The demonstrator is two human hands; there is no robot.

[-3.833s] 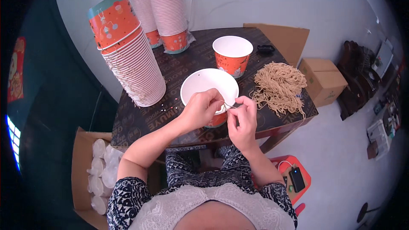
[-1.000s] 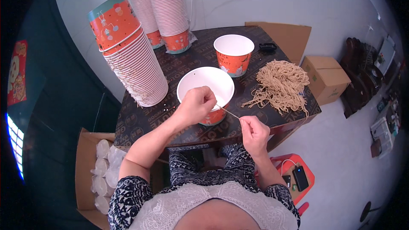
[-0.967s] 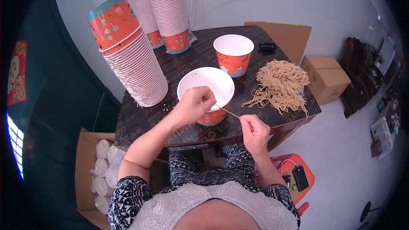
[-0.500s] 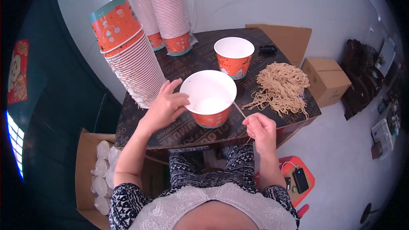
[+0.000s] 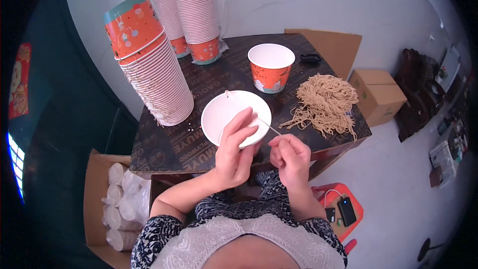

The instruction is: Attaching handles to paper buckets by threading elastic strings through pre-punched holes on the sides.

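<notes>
My left hand (image 5: pixel 234 152) grips the near rim of a white-lined orange paper cup (image 5: pixel 230 114), which is tilted so its open mouth faces me. A short bit of string shows at the cup's far rim. My right hand (image 5: pixel 290 157) is just to the right of the cup, fingers pinched on a thin tan string (image 5: pixel 269 128) that runs up to the cup's right rim. A pile of tan strings (image 5: pixel 323 102) lies on the dark table (image 5: pixel 199 82) to the right.
A second orange cup (image 5: pixel 271 67) stands upright behind. Tall stacks of cups (image 5: pixel 149 65) lean at the table's left, more stacks (image 5: pixel 196 17) at the back. A carton of wrapped cups (image 5: pixel 117 199) sits on the floor at left; cardboard boxes (image 5: pixel 376 94) and a red stool (image 5: pixel 338 206) at right.
My left hand moved from the cup's left side to its near rim and tipped the cup toward me. My right hand rose closer to the cup, still pinching the string.
</notes>
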